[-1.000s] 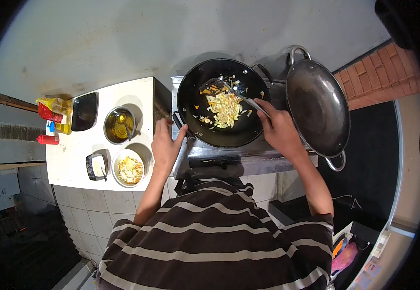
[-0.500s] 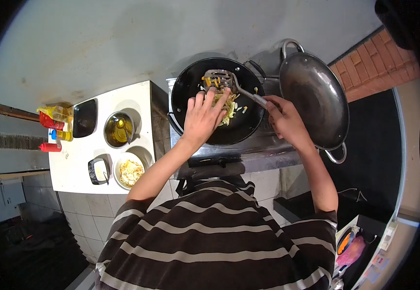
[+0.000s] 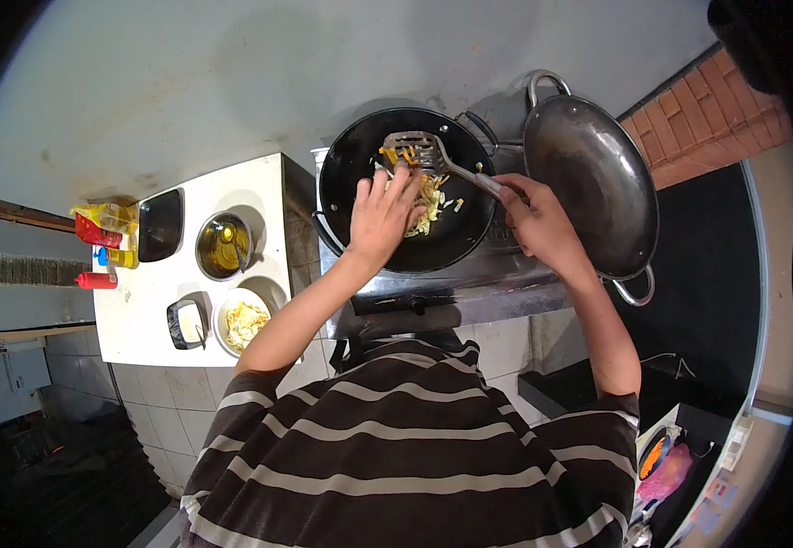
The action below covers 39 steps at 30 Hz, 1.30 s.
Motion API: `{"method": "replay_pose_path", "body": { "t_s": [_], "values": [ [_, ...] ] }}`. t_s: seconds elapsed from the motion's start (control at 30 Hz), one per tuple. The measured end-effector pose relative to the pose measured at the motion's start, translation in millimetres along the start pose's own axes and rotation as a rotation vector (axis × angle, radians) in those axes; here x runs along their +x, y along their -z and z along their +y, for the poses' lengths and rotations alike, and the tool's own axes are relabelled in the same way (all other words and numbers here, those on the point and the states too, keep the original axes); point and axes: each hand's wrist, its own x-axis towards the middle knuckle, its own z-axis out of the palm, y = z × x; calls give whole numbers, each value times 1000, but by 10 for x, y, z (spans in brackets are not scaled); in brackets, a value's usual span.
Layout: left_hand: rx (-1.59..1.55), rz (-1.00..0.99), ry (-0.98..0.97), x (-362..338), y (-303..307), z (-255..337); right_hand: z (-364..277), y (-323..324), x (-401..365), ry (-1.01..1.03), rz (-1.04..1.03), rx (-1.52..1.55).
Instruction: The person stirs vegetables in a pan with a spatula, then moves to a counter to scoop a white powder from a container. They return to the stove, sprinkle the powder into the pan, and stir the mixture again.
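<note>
A slotted turner (image 3: 463, 170) is in my right hand (image 3: 544, 226), the fingers wrapped round its handle. Its slotted head lies over the black wok (image 3: 346, 183), with orange and pale strips of food on and beside it. My left hand (image 3: 385, 216) reaches over the wok with fingers spread, its fingertips right at the turner's lower edge. Below the turner, shredded vegetables (image 3: 428, 212) lie in the middle of the wok, partly hidden by my left hand.
A large pan (image 3: 588, 187) leans against the wall at right. On the white table (image 3: 141, 315) are a bowl of shredded vegetables (image 3: 245, 321), a metal bowl of oil (image 3: 223, 245), a small black-rimmed dish (image 3: 186, 323), a black tray (image 3: 161, 225) and a red bottle (image 3: 97, 280).
My left hand's fingers have shifted slightly at the turner's head and drawn a little closer together. The turner and my right hand have barely moved.
</note>
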Motion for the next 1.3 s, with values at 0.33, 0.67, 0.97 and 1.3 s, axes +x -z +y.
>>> {"method": "replay_pose_path", "body": {
  "t_s": [0.33, 0.67, 0.97, 1.3],
  "values": [
    [23, 91, -6, 109, 100, -112, 37, -5, -77, 86, 53, -122],
    [53, -17, -175, 75, 17, -233, 80, 46, -104, 150, 116, -146],
    [-74, -656, -167, 191, 235, -214, 134, 93, -94, 170, 169, -164],
    [-179, -275, -345, 104, 57, -183, 21, 104, -143, 186, 200, -187]
  ]
}}
